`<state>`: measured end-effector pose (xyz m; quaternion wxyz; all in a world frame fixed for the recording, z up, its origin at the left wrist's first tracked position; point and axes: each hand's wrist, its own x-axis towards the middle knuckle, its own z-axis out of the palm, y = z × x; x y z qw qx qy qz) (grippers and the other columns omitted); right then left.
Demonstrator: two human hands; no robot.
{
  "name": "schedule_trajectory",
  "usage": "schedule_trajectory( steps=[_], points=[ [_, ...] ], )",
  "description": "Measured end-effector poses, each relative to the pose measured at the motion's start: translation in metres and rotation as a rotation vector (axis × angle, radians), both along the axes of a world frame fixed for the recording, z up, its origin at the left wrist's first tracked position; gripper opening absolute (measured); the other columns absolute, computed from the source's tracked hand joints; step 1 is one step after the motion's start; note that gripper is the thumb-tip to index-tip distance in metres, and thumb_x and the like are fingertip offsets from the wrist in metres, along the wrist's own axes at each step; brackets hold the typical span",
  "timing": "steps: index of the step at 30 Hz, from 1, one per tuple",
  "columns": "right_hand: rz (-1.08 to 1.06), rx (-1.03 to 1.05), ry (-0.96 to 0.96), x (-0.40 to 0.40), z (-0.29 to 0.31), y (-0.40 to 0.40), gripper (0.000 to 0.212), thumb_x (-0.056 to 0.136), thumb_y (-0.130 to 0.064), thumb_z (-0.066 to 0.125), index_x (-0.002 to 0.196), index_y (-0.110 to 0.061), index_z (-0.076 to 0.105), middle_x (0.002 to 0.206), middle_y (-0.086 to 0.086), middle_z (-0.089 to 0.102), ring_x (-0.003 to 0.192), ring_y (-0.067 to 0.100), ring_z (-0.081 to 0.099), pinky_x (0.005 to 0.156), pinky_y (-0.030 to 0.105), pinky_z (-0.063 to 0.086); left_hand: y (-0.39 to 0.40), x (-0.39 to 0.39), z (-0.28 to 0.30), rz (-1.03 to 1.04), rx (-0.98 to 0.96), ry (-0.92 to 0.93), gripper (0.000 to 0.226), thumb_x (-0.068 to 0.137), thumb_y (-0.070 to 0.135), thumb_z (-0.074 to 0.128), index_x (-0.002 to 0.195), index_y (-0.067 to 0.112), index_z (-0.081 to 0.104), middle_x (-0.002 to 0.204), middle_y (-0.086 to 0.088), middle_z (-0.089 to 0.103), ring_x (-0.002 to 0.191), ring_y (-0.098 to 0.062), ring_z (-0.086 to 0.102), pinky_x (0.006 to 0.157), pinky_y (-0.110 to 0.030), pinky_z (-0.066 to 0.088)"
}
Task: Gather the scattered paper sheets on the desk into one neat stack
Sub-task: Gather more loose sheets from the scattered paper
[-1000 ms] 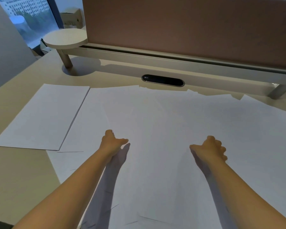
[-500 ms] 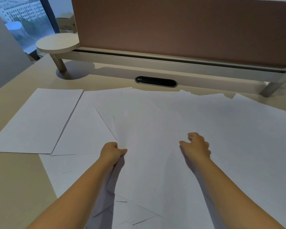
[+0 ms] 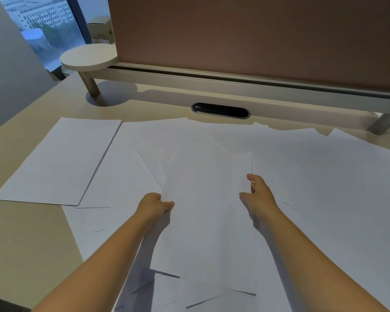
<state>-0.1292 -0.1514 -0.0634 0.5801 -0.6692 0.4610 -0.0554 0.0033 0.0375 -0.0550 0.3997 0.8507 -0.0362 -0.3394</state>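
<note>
Both forearms reach forward from the lower edge of the view, bare to the wrist. The left hand is curled, pinching the left edge of a raised bundle of sheets between thumb and fingers. The right hand clasps the bundle's right edge, thumb toward the middle and fingers bent round the paper. The bundle is thin, white and matte, bowed slightly between the two grips, and its near corners cast dark shadows on the paper beneath.

Around the bundle, loose sheets overlap at skewed angles across the smooth beige counter. Left of the bundle lies a squared stack with flush edges. Beyond the bundle sits a glossy black oval cable port, and behind that a pale raised shelf on metal legs, ending at the left in a round disc, under a brown fabric-like divider panel.
</note>
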Motion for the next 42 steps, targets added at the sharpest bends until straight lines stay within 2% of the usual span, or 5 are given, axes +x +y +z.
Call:
schedule_trajectory(
  steps=[11, 21, 26, 35, 42],
  points=[
    [0.061, -0.233, 0.315, 0.024, 0.016, -0.003, 0.068, 0.087, -0.019, 0.058, 0.144, -0.007, 0.023, 0.147, 0.013, 0.032, 0.132, 0.033, 0.035, 0.106, 0.04, 0.033, 0.011, 0.017, -0.007, 0.277, 0.05, -0.143, 0.036, 0.092, 0.016, 0.052, 0.121, -0.005, 0.049, 0.123, -0.02, 0.057, 0.113, -0.035, 0.054, 0.088, -0.034, 0.043],
    [0.113, -0.068, 0.198, 0.038, 0.023, 0.007, 0.047, 0.091, -0.007, 0.052, 0.134, 0.004, 0.038, 0.14, 0.015, 0.043, 0.13, 0.028, 0.042, 0.106, 0.032, 0.033, 0.0, 0.034, 0.005, 0.412, -0.106, 0.133, 0.01, 0.086, 0.0, 0.06, 0.092, -0.004, 0.054, 0.085, -0.015, 0.057, 0.092, -0.028, 0.053, 0.072, -0.031, 0.04],
    [0.123, -0.189, 0.172, 0.049, 0.02, 0.003, 0.042, 0.091, -0.012, 0.053, 0.132, -0.005, 0.046, 0.138, 0.009, 0.046, 0.127, 0.023, 0.045, 0.099, 0.026, 0.035, 0.005, 0.048, -0.001, 0.319, -0.017, 0.053, 0.045, 0.089, 0.006, 0.059, 0.127, -0.013, 0.045, 0.135, -0.025, 0.049, 0.125, -0.037, 0.048, 0.107, -0.039, 0.037],
    [0.172, -0.456, 0.431, 0.076, 0.018, -0.013, 0.054, 0.091, -0.03, 0.053, 0.139, -0.012, 0.037, 0.143, 0.01, 0.039, 0.131, 0.031, 0.035, 0.104, 0.039, 0.033, -0.001, 0.078, 0.001, 0.451, -0.032, -0.032, 0.05, 0.096, 0.015, 0.045, 0.139, -0.006, 0.029, 0.143, -0.02, 0.037, 0.13, -0.036, 0.04, 0.102, -0.038, 0.036],
    [0.245, -0.185, 0.314, 0.091, 0.024, -0.006, 0.049, 0.095, -0.019, 0.047, 0.139, -0.002, 0.032, 0.146, 0.013, 0.034, 0.129, 0.027, 0.041, 0.101, 0.029, 0.034, -0.021, 0.077, 0.005, 0.502, -0.234, 0.162, 0.065, 0.092, 0.012, 0.055, 0.142, -0.001, 0.016, 0.119, -0.006, 0.047, 0.101, -0.028, 0.051, 0.084, -0.03, 0.041]
  ],
)
